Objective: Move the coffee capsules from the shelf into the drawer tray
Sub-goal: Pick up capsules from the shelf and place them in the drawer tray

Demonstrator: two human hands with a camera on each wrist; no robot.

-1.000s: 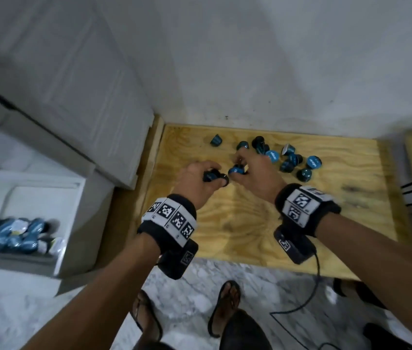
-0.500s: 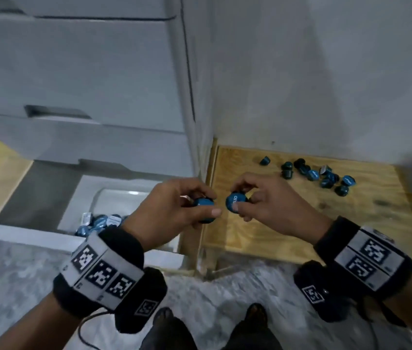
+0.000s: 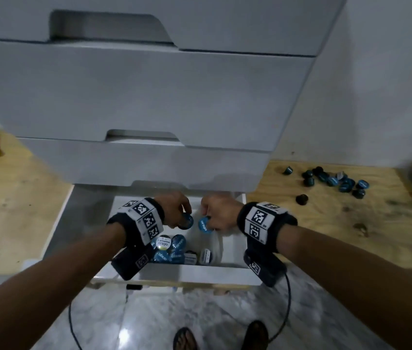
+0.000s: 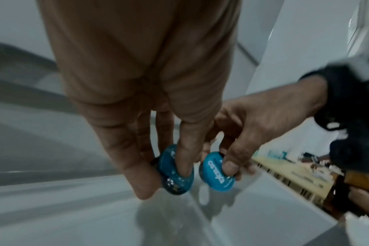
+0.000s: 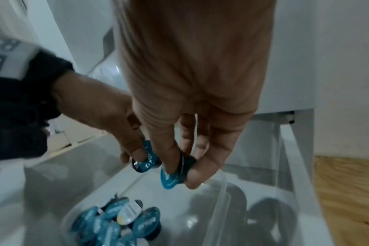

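Moved since earlier: both hands have come off the plywood shelf and now hang over the open drawer, each carrying the capsule it picked up.
Left hand [image 3: 174,210]: fingers point down and pinch one coffee capsule [image 3: 186,221] between thumb and fingertips; its teal foil lid is glossy and creased, its body dark.
Right hand [image 3: 219,210]: thumb and fingers clamp a second capsule [image 3: 205,224], teal lid with white lettering facing the camera, dark cup body behind.
Hands together or apart: close side by side, the two capsules nearly touching but with a gap between them.
Drawer tray [image 5: 218,204]: clear plastic, sitting in the white drawer [image 3: 195,274] directly below the hands.
Capsules in tray [image 3: 172,246]: a heap of teal-lidded ones at the near left end, with a few white-labelled lids among them.
Capsules on shelf [image 3: 336,180]: a loose cluster lies at the back of the plywood shelf [image 3: 326,223] to the right, one dark capsule [image 3: 302,199] apart from it.
Surroundings: grey drawer fronts [image 3: 134,97] above; marble floor below.
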